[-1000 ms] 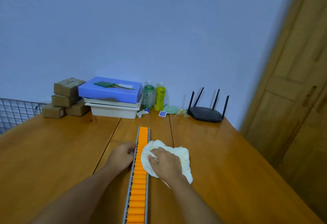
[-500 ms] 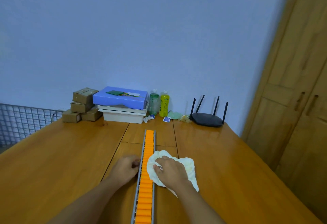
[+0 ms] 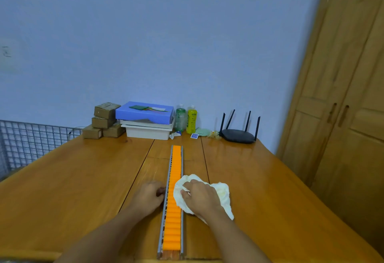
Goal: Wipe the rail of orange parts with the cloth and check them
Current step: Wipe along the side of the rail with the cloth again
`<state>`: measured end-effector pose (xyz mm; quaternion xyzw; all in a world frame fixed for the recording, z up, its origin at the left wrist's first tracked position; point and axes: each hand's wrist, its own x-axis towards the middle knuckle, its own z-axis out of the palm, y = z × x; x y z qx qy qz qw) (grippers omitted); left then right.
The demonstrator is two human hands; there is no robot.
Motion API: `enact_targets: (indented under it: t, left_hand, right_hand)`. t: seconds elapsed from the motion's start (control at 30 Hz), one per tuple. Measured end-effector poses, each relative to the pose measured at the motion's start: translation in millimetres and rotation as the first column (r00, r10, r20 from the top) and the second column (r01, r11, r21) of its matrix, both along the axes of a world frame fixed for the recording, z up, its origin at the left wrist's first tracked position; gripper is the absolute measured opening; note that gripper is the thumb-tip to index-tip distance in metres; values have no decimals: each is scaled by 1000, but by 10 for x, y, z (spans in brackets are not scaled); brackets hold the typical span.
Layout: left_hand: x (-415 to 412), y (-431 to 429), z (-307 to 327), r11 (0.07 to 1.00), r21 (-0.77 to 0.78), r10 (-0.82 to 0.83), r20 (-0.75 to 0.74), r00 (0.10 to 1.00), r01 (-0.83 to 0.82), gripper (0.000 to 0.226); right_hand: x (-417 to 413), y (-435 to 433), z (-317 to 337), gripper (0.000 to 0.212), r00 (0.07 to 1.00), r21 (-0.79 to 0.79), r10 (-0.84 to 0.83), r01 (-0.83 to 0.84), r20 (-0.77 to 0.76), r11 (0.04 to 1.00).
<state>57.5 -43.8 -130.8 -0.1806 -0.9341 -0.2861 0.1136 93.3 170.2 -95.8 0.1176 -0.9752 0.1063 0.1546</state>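
Our right hand (image 3: 199, 197) clutches the cloth (image 3: 223, 194) on the rail (image 3: 160, 240); whether our curled left hand (image 3: 147, 196) grips it, we cannot tell. A slipping rail could spill orange parts (image 3: 176, 159).

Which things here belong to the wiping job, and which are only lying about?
Job: rail of orange parts, white cloth, left hand, right hand.
Lying about: cardboard boxes, blue box, green bottle, yellow bottle, router, wire grid.

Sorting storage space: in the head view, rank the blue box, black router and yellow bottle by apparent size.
1. blue box
2. black router
3. yellow bottle
All stand by the wall, so nearness hardly matters.
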Motion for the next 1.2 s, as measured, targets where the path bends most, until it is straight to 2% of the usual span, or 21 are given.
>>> enact_targets:
  t: [0.63, 0.83, 1.03, 1.13, 1.2]
  left_hand:
    - [1169, 17, 17, 996, -29, 81, -27, 996, -82, 19]
    - [1518, 3, 15, 994, -61, 85, -19, 996, -86, 28]
    - [1882, 15, 11, 991, -90, 94, -40, 995, -97, 21]
    - [2040, 11, 57, 980, -178, 80, -70, 994, -91, 11]
    - [2143, 6, 150, 972, -215, 76, -81, 994, -92, 12]
  right_hand:
    - [1063, -108, 18, 36, 999, 50, -30, 32, -38, 998]
    - [1430, -146, 13, 37, 998, 61, -37, 40, -47, 997]
    - [1818, -175, 60, 36, 998, 132, -13, 21, -60, 991]
    - [2003, -183, 106, 37, 999, 176, -12, 21, -50, 984]
    - [2115, -192, 148, 36, 999, 214, -1, 12, -53, 977]
